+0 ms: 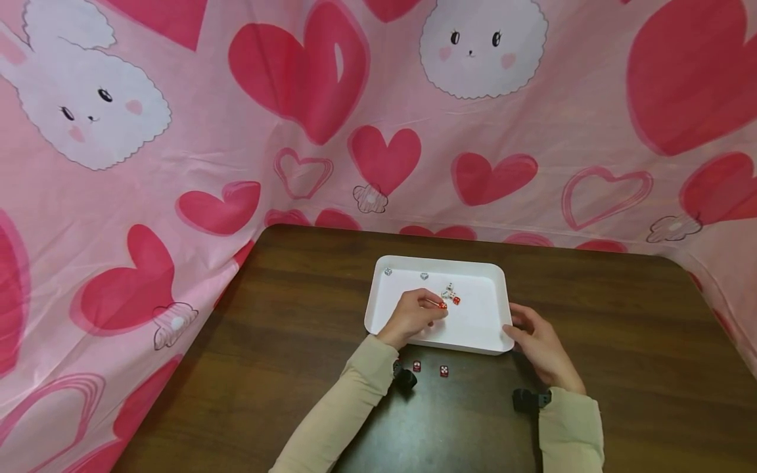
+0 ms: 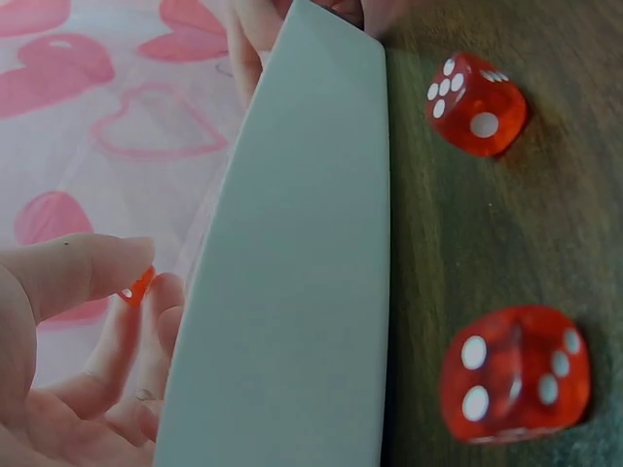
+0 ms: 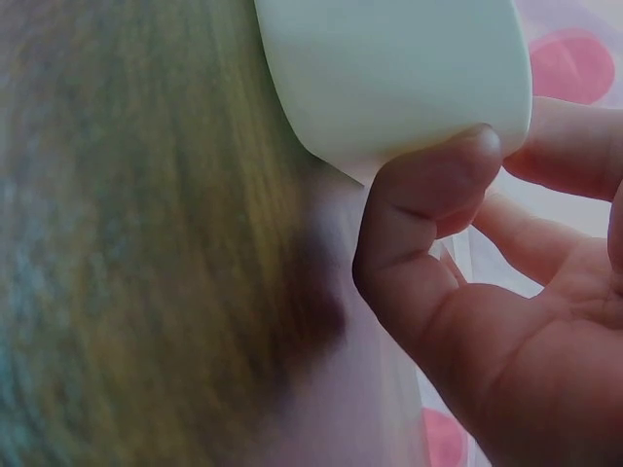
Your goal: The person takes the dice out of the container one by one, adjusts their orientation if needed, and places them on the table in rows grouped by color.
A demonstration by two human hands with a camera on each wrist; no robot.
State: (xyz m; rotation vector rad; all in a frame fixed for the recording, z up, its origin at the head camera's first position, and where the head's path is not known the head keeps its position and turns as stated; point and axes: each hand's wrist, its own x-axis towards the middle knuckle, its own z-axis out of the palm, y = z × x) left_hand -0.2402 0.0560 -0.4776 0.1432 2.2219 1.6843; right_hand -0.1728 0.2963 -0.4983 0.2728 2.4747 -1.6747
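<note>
A white tray (image 1: 493, 315) lies on the dark wooden table (image 1: 284, 341). My left hand (image 1: 436, 309) reaches over the tray's near wall and pinches a small red die (image 1: 442, 305) between thumb and fingertips; the left wrist view shows this die (image 2: 137, 287) beside the tray wall (image 2: 292, 272). My right hand (image 1: 513, 328) grips the tray's near right corner. In the right wrist view its thumb (image 3: 428, 185) presses the outside of that corner (image 3: 389, 78) while the fingers lie behind it. Another red die (image 1: 456, 300) and pale dice (image 1: 449, 289) lie inside the tray.
Two red dice (image 1: 416, 366) (image 1: 443, 371) lie on the table just in front of the tray, large in the left wrist view (image 2: 477, 104) (image 2: 516, 375). Two more pale dice (image 1: 388, 270) (image 1: 424, 276) rest near the tray's far wall. A pink heart-print cloth (image 1: 177, 164) hangs behind and left.
</note>
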